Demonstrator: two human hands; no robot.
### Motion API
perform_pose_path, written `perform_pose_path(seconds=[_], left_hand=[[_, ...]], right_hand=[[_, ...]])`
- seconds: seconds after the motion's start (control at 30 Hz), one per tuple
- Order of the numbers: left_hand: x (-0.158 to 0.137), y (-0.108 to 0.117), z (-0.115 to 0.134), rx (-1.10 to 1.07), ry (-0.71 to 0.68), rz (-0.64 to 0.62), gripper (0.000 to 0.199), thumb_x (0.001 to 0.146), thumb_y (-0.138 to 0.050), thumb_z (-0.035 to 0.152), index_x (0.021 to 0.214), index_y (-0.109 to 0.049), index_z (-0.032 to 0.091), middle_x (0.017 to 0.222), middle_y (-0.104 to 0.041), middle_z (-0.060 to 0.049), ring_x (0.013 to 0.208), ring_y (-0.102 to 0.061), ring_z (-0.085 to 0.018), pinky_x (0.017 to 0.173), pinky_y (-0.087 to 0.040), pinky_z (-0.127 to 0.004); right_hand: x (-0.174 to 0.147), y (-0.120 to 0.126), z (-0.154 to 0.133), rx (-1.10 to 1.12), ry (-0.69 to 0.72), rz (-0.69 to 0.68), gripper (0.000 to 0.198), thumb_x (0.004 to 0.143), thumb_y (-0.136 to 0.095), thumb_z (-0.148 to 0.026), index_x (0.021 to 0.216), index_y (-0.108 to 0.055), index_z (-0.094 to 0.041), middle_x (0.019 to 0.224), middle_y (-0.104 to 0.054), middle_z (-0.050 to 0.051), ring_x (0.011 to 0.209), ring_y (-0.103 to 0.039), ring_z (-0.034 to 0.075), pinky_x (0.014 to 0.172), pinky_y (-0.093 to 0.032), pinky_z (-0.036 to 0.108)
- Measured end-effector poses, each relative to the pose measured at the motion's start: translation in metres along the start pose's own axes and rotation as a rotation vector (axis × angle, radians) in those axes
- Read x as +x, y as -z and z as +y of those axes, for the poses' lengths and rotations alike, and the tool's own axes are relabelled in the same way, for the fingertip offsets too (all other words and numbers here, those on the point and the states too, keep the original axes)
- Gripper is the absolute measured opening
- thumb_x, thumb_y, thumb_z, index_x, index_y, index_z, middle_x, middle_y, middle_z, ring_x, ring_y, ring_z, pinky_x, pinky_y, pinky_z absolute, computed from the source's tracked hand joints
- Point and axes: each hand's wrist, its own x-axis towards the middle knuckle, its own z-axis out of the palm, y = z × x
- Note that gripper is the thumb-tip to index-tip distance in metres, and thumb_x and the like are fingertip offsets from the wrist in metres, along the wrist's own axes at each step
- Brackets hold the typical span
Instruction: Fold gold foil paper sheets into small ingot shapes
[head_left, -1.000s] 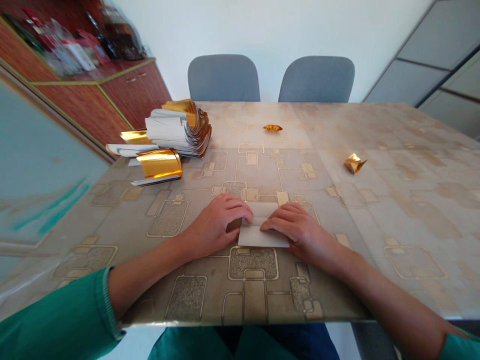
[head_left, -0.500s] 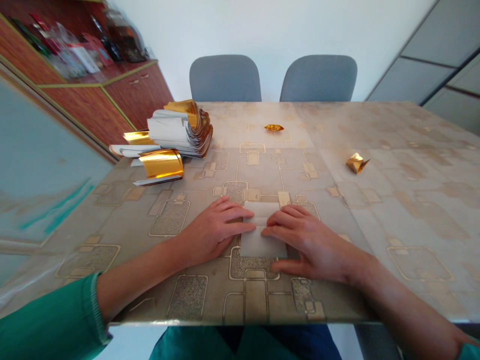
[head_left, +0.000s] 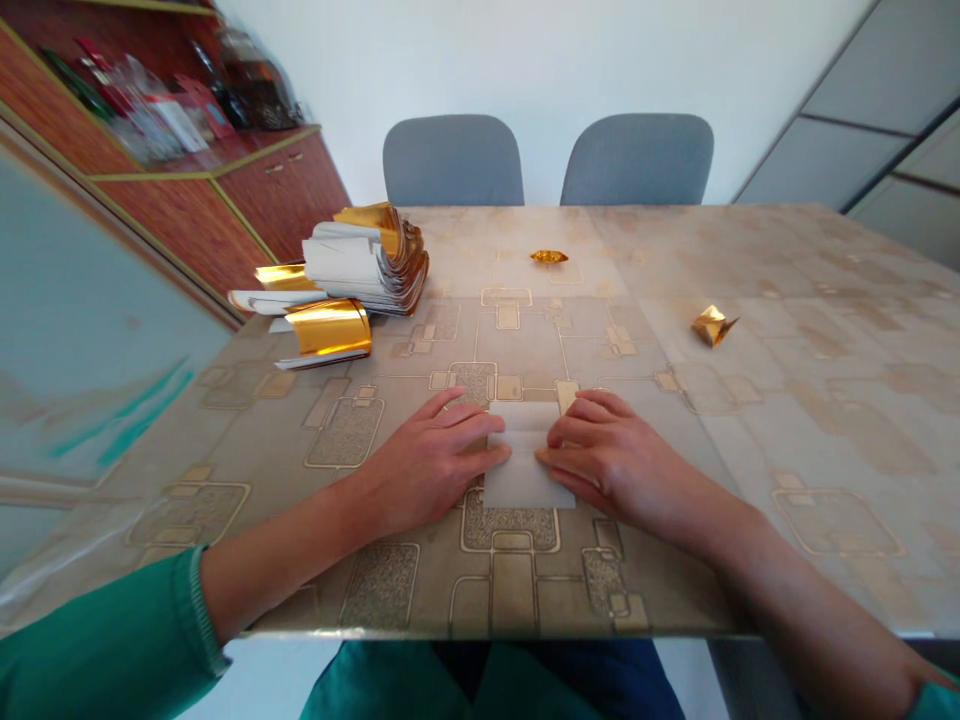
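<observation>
A small white paper sheet (head_left: 525, 485) lies on the patterned tabletop in front of me, with a faint crease line across it. At its left edge is my left hand (head_left: 442, 450), its thumb and forefinger closed on the paper. My right hand (head_left: 607, 450) has its fingers bent and gathered at the right edge, also gripping the paper. The paper's underside is hidden. Farther off lie a folded gold paper piece (head_left: 712, 325) to the right and a narrow gold folded piece (head_left: 549, 257) near the far side.
A thick stack of gold-and-white paper sheets (head_left: 352, 265) stands at the back left, with a curled gold sheet (head_left: 330, 328) in front. Two grey chairs (head_left: 454, 160) are behind the table (head_left: 825, 420). A wooden cabinet (head_left: 285, 185) holding bottles stands at the left.
My right thumb has drawn in from below the paper towards the other fingers, and the right hand has shifted slightly right. My left hand stays at the left edge.
</observation>
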Motion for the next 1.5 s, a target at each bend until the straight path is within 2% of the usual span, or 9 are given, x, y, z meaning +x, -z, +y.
perform_pose_path(seconds=[0.1, 0.27, 0.6, 0.7, 0.8, 0.97, 1.07, 1.23, 1.5], left_hand=[[0.008, 0.0, 0.013, 0.009, -0.009, 0.044, 0.024, 0.096, -0.047, 0.015, 0.111, -0.065, 0.017, 0.11, -0.068, -0.007, 0.102, -0.06, -0.022, 0.108, -0.039, -0.047], [0.013, -0.015, 0.029, 0.017, -0.009, 0.084, 0.024, 0.099, -0.047, 0.025, 0.113, -0.062, 0.013, 0.112, -0.067, -0.011, 0.096, -0.062, -0.023, 0.086, -0.054, -0.038], [0.006, -0.027, 0.033, 0.086, -0.029, 0.125, 0.028, 0.097, -0.052, 0.026, 0.117, -0.06, 0.009, 0.119, -0.065, -0.012, 0.098, -0.06, -0.023, 0.088, -0.055, -0.038], [0.011, -0.025, 0.037, 0.067, -0.014, 0.104, 0.026, 0.098, -0.051, 0.027, 0.118, -0.06, 0.012, 0.119, -0.064, -0.011, 0.099, -0.06, -0.023, 0.088, -0.055, -0.039], [0.016, -0.025, 0.043, 0.057, -0.01, 0.086, 0.025, 0.099, -0.047, 0.026, 0.117, -0.06, 0.013, 0.118, -0.064, -0.011, 0.1, -0.06, -0.024, 0.086, -0.055, -0.039], [0.018, -0.027, 0.048, 0.067, 0.014, 0.103, 0.031, 0.097, -0.052, 0.031, 0.12, -0.059, 0.01, 0.115, -0.064, -0.012, 0.1, -0.059, -0.026, 0.088, -0.055, -0.041], [0.018, -0.028, 0.049, 0.07, 0.024, 0.093, 0.033, 0.096, -0.055, 0.033, 0.12, -0.06, 0.011, 0.114, -0.064, -0.011, 0.1, -0.058, -0.026, 0.087, -0.055, -0.042], [0.018, -0.028, 0.049, 0.058, 0.031, 0.104, 0.031, 0.097, -0.052, 0.032, 0.119, -0.06, 0.012, 0.114, -0.064, -0.011, 0.101, -0.059, -0.025, 0.086, -0.055, -0.041], [0.016, -0.028, 0.049, 0.04, 0.042, 0.115, 0.03, 0.097, -0.053, 0.03, 0.121, -0.058, 0.013, 0.115, -0.065, -0.011, 0.104, -0.059, -0.025, 0.088, -0.053, -0.041]], right_hand=[[0.002, 0.0, 0.001, 0.0, 0.004, -0.005, 0.023, 0.097, -0.054, -0.024, 0.079, -0.068, -0.022, 0.083, -0.065, 0.004, 0.085, -0.053, 0.019, 0.09, -0.038, 0.039], [0.005, 0.001, 0.002, -0.01, 0.002, -0.031, 0.023, 0.097, -0.057, -0.025, 0.077, -0.069, -0.021, 0.081, -0.065, 0.003, 0.085, -0.052, 0.019, 0.087, -0.037, 0.037], [-0.006, 0.013, 0.018, 0.055, -0.034, -0.014, 0.024, 0.095, -0.061, -0.029, 0.075, -0.071, -0.023, 0.08, -0.069, 0.001, 0.081, -0.055, 0.017, 0.083, -0.04, 0.035], [-0.004, 0.005, 0.027, 0.118, -0.093, 0.062, 0.019, 0.096, -0.057, -0.023, 0.086, -0.073, -0.021, 0.092, -0.07, 0.005, 0.086, -0.057, 0.019, 0.081, -0.045, 0.033], [0.004, -0.007, 0.028, 0.114, -0.207, 0.172, 0.021, 0.093, -0.059, -0.019, 0.112, -0.068, -0.017, 0.112, -0.067, 0.01, 0.102, -0.055, 0.023, 0.09, -0.046, 0.037], [0.015, -0.023, 0.018, 0.089, -0.311, 0.13, 0.039, 0.088, -0.066, -0.028, 0.125, -0.059, -0.016, 0.115, -0.062, 0.012, 0.105, -0.054, 0.027, 0.092, -0.045, 0.044], [0.017, -0.026, 0.015, 0.113, -0.366, 0.108, 0.035, 0.086, -0.067, -0.027, 0.12, -0.061, -0.019, 0.109, -0.063, 0.009, 0.103, -0.056, 0.026, 0.089, -0.042, 0.044], [0.019, -0.022, 0.016, 0.219, -0.367, 0.112, 0.013, 0.083, -0.07, -0.023, 0.094, -0.064, -0.022, 0.099, -0.064, 0.004, 0.096, -0.055, 0.022, 0.084, -0.037, 0.037], [0.018, -0.025, 0.022, 0.224, -0.35, 0.217, 0.023, 0.078, -0.066, -0.006, 0.093, -0.059, -0.021, 0.094, -0.067, 0.001, 0.091, -0.056, 0.021, 0.083, -0.034, 0.034]])
